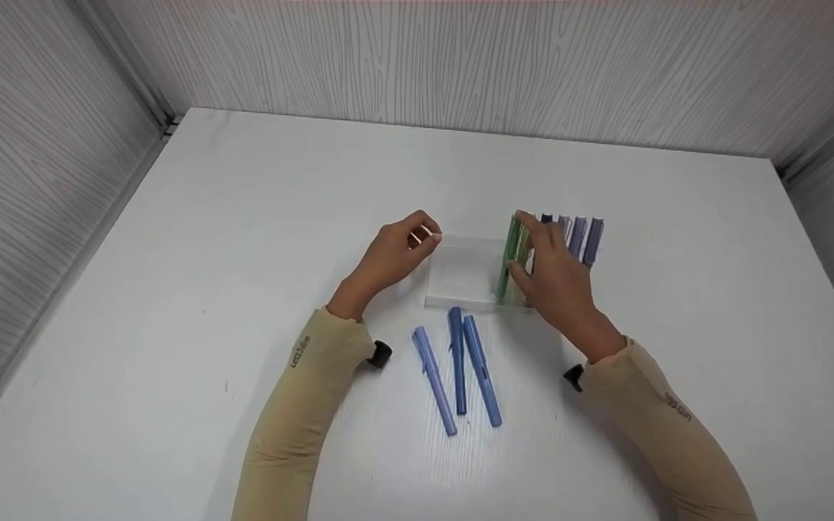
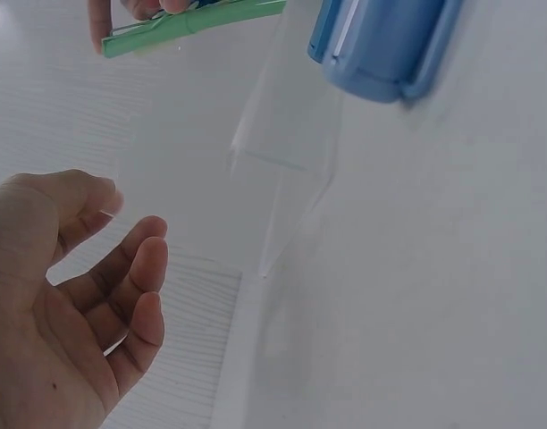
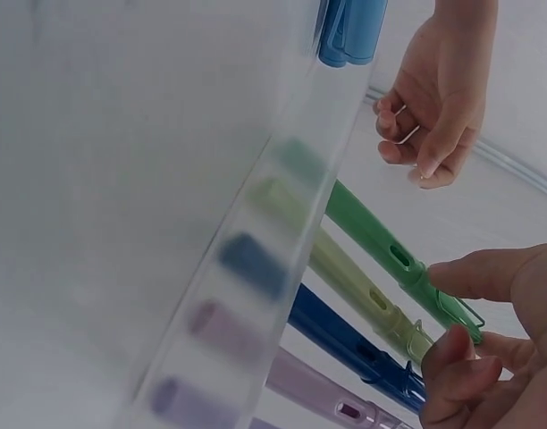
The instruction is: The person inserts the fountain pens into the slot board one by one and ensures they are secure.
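My right hand [image 1: 558, 278] holds the green pen [image 1: 507, 269] between thumb and fingers, toward its clip end. That pen lies in a clear holder [image 1: 460, 302], beside a light green pen [image 3: 352, 284], a dark blue pen [image 3: 340, 335] and several purple-toned pens [image 1: 594, 240]. My left hand [image 1: 392, 253] is near the holder's far left corner, its fingers loosely bent with nothing visible between them. Whether its thumb touches the corner I cannot tell. In the head view the right hand covers part of the row.
Three loose pens lie on the white table [image 1: 171, 362] in front of the holder: a pale blue pen [image 1: 434, 380], a darker blue pen [image 1: 458, 369] and a mid-blue pen [image 1: 483, 373]. Wood-grain panels [image 1: 460, 72] border the table at the back and sides.
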`<state>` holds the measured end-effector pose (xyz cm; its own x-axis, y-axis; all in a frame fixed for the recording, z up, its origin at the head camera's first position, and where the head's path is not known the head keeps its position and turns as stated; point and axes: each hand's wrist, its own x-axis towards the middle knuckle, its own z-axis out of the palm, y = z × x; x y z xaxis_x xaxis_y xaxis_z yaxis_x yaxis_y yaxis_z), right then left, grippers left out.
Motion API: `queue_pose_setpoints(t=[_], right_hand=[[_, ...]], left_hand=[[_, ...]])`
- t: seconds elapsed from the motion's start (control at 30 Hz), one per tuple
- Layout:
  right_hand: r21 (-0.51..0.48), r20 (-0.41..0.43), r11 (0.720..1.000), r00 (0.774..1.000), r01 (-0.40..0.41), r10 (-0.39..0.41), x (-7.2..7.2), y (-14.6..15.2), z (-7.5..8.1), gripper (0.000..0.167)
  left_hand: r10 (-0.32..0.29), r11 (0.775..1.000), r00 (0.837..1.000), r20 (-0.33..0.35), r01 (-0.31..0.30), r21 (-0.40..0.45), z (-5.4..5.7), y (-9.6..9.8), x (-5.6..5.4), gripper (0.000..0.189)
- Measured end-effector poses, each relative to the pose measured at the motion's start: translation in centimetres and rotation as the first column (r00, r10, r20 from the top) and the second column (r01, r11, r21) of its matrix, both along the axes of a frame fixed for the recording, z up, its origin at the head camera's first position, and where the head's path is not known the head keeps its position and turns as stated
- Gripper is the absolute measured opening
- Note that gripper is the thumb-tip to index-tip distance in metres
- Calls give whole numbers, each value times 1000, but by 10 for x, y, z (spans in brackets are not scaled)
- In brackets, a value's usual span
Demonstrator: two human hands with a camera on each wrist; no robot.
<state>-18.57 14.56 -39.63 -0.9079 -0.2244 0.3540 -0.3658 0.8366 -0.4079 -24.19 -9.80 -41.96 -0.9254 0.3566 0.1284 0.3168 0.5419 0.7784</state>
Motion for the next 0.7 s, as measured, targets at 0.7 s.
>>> queue_pose_setpoints(t=[0.7], right_hand=[[-68,85,998,996,-14,20,13,12,3,67]], left_hand=[[-10,1000,1000,2,10,-1,-1,-1,0,21]])
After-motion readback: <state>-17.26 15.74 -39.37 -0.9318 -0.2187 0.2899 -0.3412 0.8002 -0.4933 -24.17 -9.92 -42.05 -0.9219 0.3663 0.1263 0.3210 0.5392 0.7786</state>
